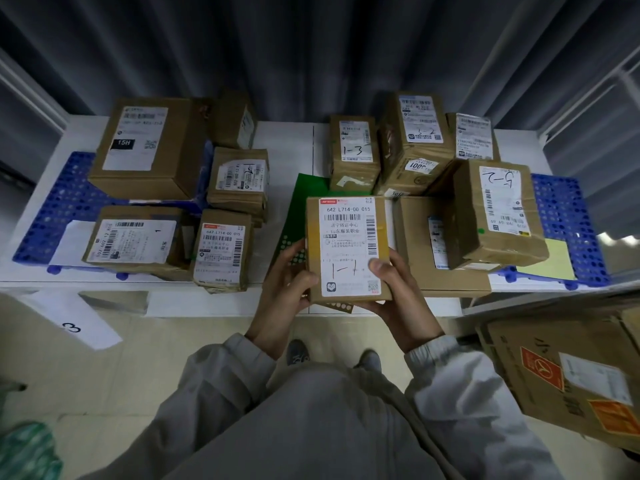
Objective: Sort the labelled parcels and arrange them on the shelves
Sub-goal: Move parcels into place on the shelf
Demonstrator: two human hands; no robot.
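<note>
Held parcel: a small brown cardboard box with a white shipping label marked "1-1" by hand (348, 249), label side up, lifted over the front edge of the white table (291, 133), near its middle.
Left hand: the left hand (285, 289) grips the held parcel's lower left side, fingers curled round that edge and under it.
Right hand: the right hand (398, 292) grips the lower right side, thumb pressed flat on the label, the other fingers hidden beneath the box.
Green sheet: a green dotted card (298, 209) lies on the table just behind and left of the held parcel, partly covered by it.
Left group: left of the held parcel, four brown cardboard parcels sit on a blue perforated plastic mat (62, 202); the largest, with a black "15H" patch (149, 147), is at the back.
Twin parcel: a small brown box with a like printed label (221, 251) stands at the table's front edge, left of the held parcel.
Right group: behind the held parcel stands a brown box marked "1-3" (353, 150); right of it more boxes are stacked, one tilted with upside-down handwriting (498, 213).
Floor carton: a large brown carton with orange stickers (571, 375) sits low, right of the held parcel.
</note>
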